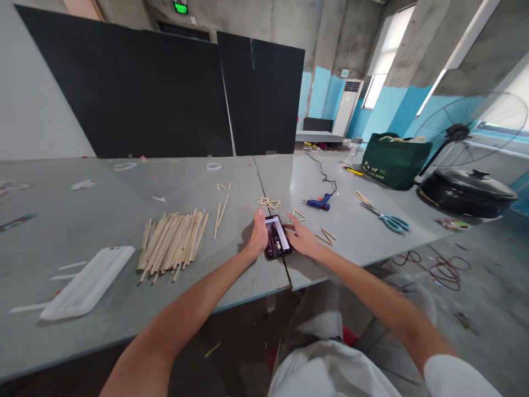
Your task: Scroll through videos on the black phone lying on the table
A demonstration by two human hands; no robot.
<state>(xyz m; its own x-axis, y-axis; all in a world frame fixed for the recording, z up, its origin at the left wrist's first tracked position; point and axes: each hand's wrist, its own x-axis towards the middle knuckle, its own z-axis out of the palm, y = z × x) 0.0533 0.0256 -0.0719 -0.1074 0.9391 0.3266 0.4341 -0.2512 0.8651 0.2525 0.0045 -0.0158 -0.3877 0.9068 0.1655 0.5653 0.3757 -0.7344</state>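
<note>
A black smartphone [278, 237] with a lit screen is at the table's front edge, over the seam between two tabletops. My left hand [259, 234] grips its left side, thumb upward; the lower fingers are hidden. Along the right side of the phone is my right hand [303, 238], its fingers apart and the fingertips at or very near the edge. Just beyond the phone lie small star shapes made of sticks [269, 203]. An open frame of short sticks [298, 215] lies past my right fingers, and several loose sticks [326, 236] are to the right of that hand.
Left of my hands is a pile of wooden sticks [171, 242], with a white plastic tray [91, 281] beyond it. To the right are a blue glue gun [318, 202] with its cord, scissors [390, 220], a green bag [394, 162] and a lidded black pan [465, 193].
</note>
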